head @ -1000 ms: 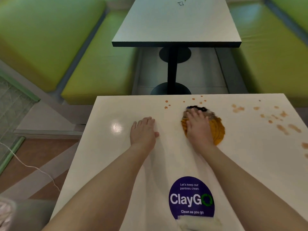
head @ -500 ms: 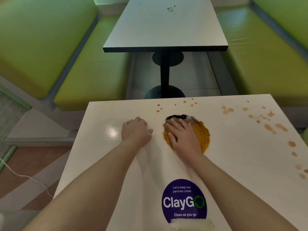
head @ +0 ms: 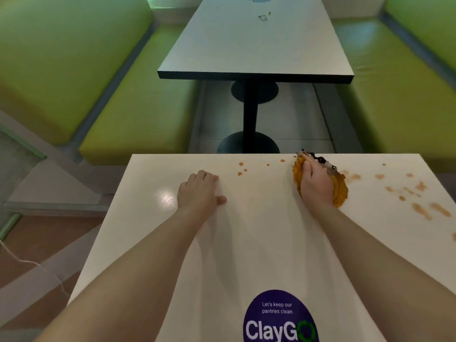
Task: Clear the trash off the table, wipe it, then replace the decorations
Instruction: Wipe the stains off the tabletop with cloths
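An orange cloth [head: 340, 191] with a dark, frayed end lies bunched at the far edge of the white table [head: 259, 243]. My right hand [head: 315, 183] is on top of it, fingers curled over its left side, and covers most of it. My left hand [head: 199, 191] rests on the bare tabletop to the left with bent fingers, thumb out, and holds nothing. Small orange-brown drops [head: 241, 169] dot the far edge between my hands. Larger smears [head: 419, 208] spread over the table's right part.
A round purple "ClayGo" sticker [head: 280, 317] sits at the table's near edge. Beyond a floor gap stands a second white table [head: 256, 45] on a black pedestal. Green benches [head: 138, 114] [head: 394, 95] flank it. A thin white cable [head: 24, 261] lies on the floor at left.
My right hand has slid the cloth away and to the right, up to the far edge. Its fingers now curl over the cloth. My left hand stays planted on the table.
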Demonstrator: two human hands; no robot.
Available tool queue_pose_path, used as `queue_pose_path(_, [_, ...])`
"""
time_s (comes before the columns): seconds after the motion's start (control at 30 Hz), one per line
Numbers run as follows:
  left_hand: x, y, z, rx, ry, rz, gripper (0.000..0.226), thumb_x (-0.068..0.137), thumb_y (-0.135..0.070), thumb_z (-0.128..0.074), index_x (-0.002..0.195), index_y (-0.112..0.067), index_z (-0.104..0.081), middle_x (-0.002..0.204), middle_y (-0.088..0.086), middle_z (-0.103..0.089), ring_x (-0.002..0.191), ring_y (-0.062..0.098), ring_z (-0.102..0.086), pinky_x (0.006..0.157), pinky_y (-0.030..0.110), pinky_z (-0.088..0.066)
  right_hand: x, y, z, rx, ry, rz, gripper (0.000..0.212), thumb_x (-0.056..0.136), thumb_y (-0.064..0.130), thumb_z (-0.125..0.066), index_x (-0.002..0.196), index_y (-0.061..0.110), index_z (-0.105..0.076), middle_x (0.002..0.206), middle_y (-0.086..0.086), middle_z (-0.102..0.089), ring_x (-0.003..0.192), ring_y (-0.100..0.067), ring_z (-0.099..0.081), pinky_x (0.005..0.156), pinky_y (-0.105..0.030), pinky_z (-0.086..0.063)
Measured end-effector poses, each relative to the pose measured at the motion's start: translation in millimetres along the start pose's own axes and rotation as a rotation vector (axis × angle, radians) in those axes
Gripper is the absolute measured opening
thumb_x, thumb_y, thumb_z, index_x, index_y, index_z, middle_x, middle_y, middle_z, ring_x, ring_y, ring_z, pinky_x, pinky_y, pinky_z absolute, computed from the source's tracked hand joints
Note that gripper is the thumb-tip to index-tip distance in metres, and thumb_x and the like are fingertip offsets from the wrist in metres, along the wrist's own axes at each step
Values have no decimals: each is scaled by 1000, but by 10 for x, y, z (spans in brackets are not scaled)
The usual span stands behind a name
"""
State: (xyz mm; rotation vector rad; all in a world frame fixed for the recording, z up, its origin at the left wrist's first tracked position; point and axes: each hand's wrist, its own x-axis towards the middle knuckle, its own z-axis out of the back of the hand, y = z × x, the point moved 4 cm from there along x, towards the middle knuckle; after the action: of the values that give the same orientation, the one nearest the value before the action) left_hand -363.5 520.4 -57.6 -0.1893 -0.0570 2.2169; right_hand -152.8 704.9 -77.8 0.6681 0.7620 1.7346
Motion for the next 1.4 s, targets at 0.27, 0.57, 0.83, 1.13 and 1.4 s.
queue_pose_path(0.27, [70,4,10,26,-4,12,69,82,-59,-66,141,-30,-44,138,-4,-46,126,19,-43,99,33,-38,-166,573,-727,-220,289,283,45,108,32,-22,150,25,-37,158,5,-32,148,-15,-21,122,-35,-8])
queue_pose_path(0.57, [30,-45,27,36,-12,18,67,85,-58,-64,142,-29,-43,140,-3,-46,127,19,-44,99,33,-38,-212,675,-925,-128,338,306,46,108,32,-25,152,24,-34,160,6,-28,148,-14,-20,123,-34,-8])
queue_pose_path(0.83, [43,-23,32,43,-21,30,69,83,-60,-65,141,-30,-44,139,-4,-47,126,18,-44,99,33,-38,-505,658,-904,-433,441,563,46,107,36,-27,153,31,-30,161,11,-20,151,-12,-9,122,-34,0])
queue_pose_path(1.13, [43,-8,21,32,-33,20,68,84,-58,-65,142,-29,-44,140,-2,-47,126,20,-45,99,33,-38,-86,626,-947,-609,303,332,54,106,40,-15,157,24,-12,165,3,-6,152,-20,-1,123,-41,0])
queue_pose_path(1.4, [23,-23,30,29,-22,21,67,85,-56,-64,142,-29,-43,140,-2,-46,126,19,-44,99,33,-37,-144,509,-768,-554,371,538,47,107,35,-18,154,30,-23,163,7,-16,151,-16,-8,123,-37,-3])
